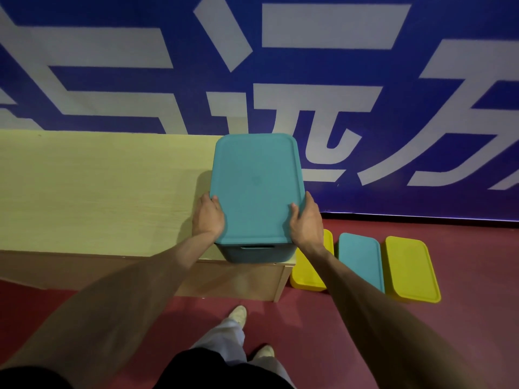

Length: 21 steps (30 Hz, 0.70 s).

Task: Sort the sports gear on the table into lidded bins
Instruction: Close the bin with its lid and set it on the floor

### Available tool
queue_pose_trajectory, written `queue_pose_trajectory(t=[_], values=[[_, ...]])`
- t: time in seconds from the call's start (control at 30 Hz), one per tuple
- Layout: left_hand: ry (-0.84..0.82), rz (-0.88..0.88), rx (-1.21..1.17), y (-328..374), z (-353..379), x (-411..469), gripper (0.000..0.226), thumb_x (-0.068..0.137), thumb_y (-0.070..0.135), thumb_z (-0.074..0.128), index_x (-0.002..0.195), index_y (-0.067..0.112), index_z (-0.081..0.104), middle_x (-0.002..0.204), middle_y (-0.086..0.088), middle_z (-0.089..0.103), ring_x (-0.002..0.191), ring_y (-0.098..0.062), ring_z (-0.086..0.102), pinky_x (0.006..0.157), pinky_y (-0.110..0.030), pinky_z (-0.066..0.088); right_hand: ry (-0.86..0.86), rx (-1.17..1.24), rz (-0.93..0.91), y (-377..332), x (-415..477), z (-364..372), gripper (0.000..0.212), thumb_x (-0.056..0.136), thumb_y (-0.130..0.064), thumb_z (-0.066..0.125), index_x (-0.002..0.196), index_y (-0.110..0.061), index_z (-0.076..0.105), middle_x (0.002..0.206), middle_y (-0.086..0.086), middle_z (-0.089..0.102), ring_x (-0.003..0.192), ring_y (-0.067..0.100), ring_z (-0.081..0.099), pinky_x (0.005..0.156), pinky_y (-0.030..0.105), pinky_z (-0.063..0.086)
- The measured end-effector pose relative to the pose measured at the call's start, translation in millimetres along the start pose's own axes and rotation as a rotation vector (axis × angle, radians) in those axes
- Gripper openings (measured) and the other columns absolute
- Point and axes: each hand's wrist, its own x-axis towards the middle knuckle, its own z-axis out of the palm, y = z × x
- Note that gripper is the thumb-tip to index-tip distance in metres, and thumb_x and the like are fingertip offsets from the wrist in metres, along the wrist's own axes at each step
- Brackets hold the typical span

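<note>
At the right end of the table (98, 186), from the head view, you have a dark teal bin (261, 254) standing on the pale yellow-green top, close to the near right corner. Its near wall shows a handle slot just under the rim. A teal lid (257, 186) sits flat across the bin and hides everything inside.

Your left hand (208, 217) grips the lid at its near left corner. The thumb lies on the top face and the fingers curl down over the side edge. Your right hand (306, 223) holds the near right corner in the same way, thumb on top and fingers wrapped over the edge. Both forearms reach forward from the near edge of the view, one on each side of the bin.

On the red floor (463, 346) just right of the table, three flat pieces lie in a row, side by side. Nearest the table is a first yellow lid (307, 279), partly hidden behind your right wrist. Next comes a floor teal lid (361, 262), then a second yellow lid (411, 270). You cannot tell whether bins sit beneath them.

Behind the table hangs a blue banner (365, 66) with large white characters. Below your arms, pale trousers and two light shoes (238, 313) stand on the floor.
</note>
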Motion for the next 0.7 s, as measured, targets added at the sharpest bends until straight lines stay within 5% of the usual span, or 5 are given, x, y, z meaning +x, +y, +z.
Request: queue_pose_trajectory(t=[0.1, 0.37, 0.7], values=[[0.007, 0.016, 0.088, 4, -2, -3, 0.039, 0.102, 0.026, 0.029, 0.122, -0.002, 0.048, 0.122, -0.023, 0.054, 0.111, -0.040, 0.054, 0.089, -0.044, 0.044, -0.033, -0.117, -0.007, -2, 5, -1, 0.055, 0.102, -0.028, 0.039, 0.149, -0.007, 0.022, 0.132, 0.019, 0.046, 0.122, 0.034, 0.047, 0.101, 0.046, 0.042], [-0.074, 0.237, 0.402, 12, -10, 16, 0.044, 0.096, 0.019, 0.037, 0.138, 0.005, 0.032, 0.125, -0.019, 0.045, 0.103, -0.038, 0.053, 0.082, -0.047, 0.047, -0.057, -0.259, -0.042, -12, 27, -1, 0.040, 0.096, -0.010, 0.037, 0.135, -0.002, 0.032, 0.126, 0.020, 0.045, 0.113, 0.041, 0.054, 0.090, 0.047, 0.045], [-0.140, 0.223, 0.162, 26, 0, 76, 0.050, 0.099, 0.020, 0.033, 0.147, 0.011, 0.021, 0.139, -0.016, 0.033, 0.111, -0.037, 0.051, 0.089, -0.044, 0.045, -0.103, -0.258, -0.073, -29, 74, 0, 0.033, 0.104, -0.024, 0.030, 0.123, 0.001, 0.038, 0.121, 0.022, 0.050, 0.103, 0.040, 0.058, 0.077, 0.037, 0.042]])
